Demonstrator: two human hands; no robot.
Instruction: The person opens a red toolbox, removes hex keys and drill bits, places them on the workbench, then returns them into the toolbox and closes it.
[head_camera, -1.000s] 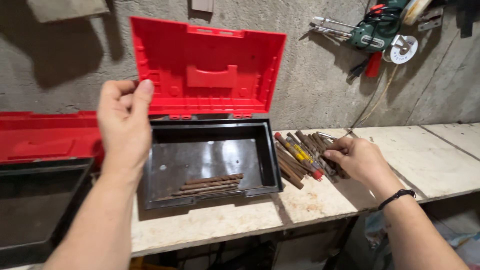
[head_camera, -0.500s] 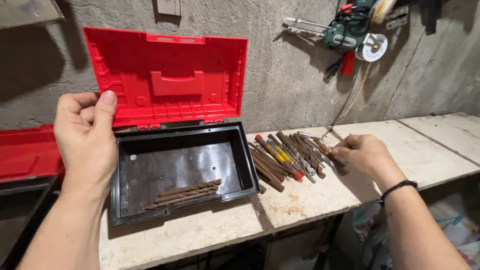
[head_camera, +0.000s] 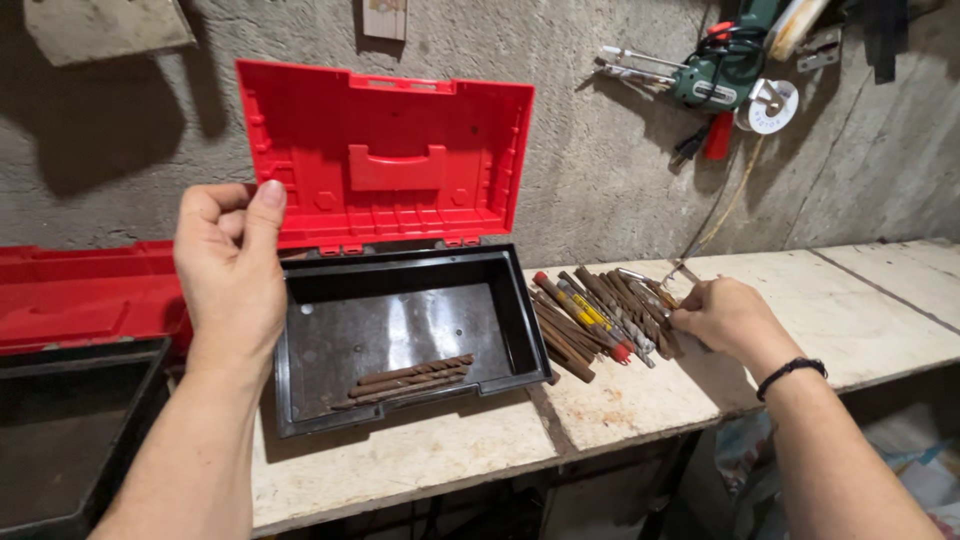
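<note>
Nearest, left hand (head_camera: 232, 275) raised in front of the toolbox (head_camera: 400, 340), fingers curled loosely with thumb up, holding nothing. Right hand (head_camera: 725, 315) resting low on the bench (head_camera: 850, 320), fingers closed on the near ends of the drill bits (head_camera: 600, 320) lying in a loose pile just right of the box. Inside the black tray, a few rusty bits (head_camera: 405, 380) already lying together near the front wall.

Likely trouble, judged from this layout:
- Pile fanned out and crossing over itself, so pulling one bit could drag neighbours along and roll them toward the front edge of the bench (round shanks, nothing to stop them).
- Too many gripped at once, and a slip partway to the tray.
- Red lid (head_camera: 385, 160) standing upright against the wall; a knock from the free hand could tip it shut.
- Farther back, cord and power tool (head_camera: 725, 70) hanging above the pile, a possible snag for a raised hand.
</note>
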